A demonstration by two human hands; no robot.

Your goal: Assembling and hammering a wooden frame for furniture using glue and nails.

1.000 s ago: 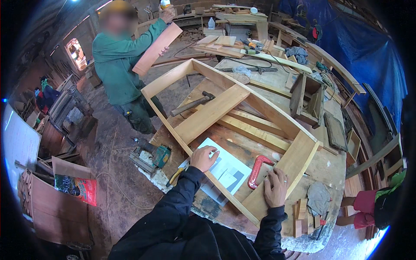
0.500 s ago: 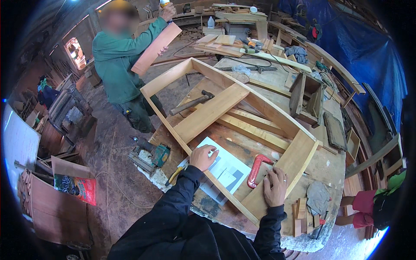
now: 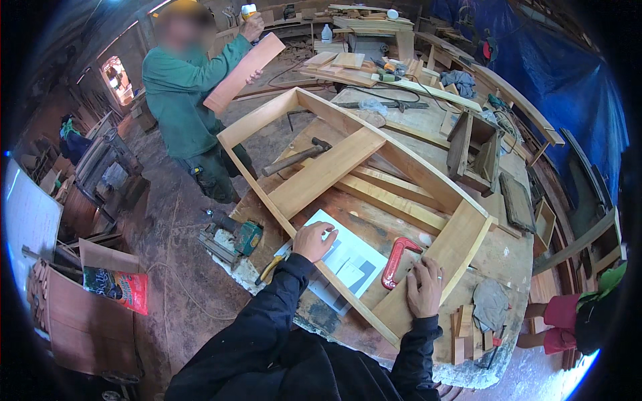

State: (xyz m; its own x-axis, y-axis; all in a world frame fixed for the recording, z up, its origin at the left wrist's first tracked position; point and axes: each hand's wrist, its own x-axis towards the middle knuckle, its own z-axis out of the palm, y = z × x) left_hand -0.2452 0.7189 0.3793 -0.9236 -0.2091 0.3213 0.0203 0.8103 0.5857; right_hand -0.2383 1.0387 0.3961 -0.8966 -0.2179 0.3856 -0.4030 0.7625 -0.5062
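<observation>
A light wooden frame with inner cross boards lies across the workbench. My left hand rests over its near rail, fingers loosely bent, thumb and forefinger apart. Beneath that hand's fingertips lies a printed drawing sheet, partly covered by the rail. My right hand lies on the frame's right-hand board, its fingers stretched out and slightly spread. Just left of it is a red C-clamp. Yellow-handled pliers sit beside my left wrist.
A hammer lies across the frame's left part. A green power tool stands at the bench's left edge. Wooden boxes and offcuts lie right. A co-worker in green holds a board; another person stands right.
The co-worker's raised hand, with a yellow-and-white object, has moved slightly down and left, and their board has shifted a little. My hands and the frame stay put.
</observation>
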